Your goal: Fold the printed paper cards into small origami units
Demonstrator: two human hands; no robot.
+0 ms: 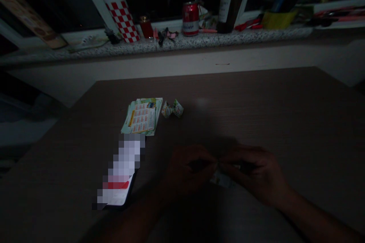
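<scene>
The scene is very dim. My left hand (188, 169) and my right hand (255, 172) meet over the near part of the brown table (270, 106), fingers pinched together on a small pale piece of paper (224, 178) that shows between and below them. Further back lies a stack of printed paper cards (142, 117) with small calendar grids. Right beside the stack rests a small folded paper piece (172, 109). To the left of my left hand lies a phone (121, 171) with a lit screen.
A speckled stone windowsill (182, 41) runs along the back. On it stand a red can (190, 18), a dark bottle (229, 3), a red-and-white checkered bottle (119, 11), a small red jar (146, 26) and assorted clutter.
</scene>
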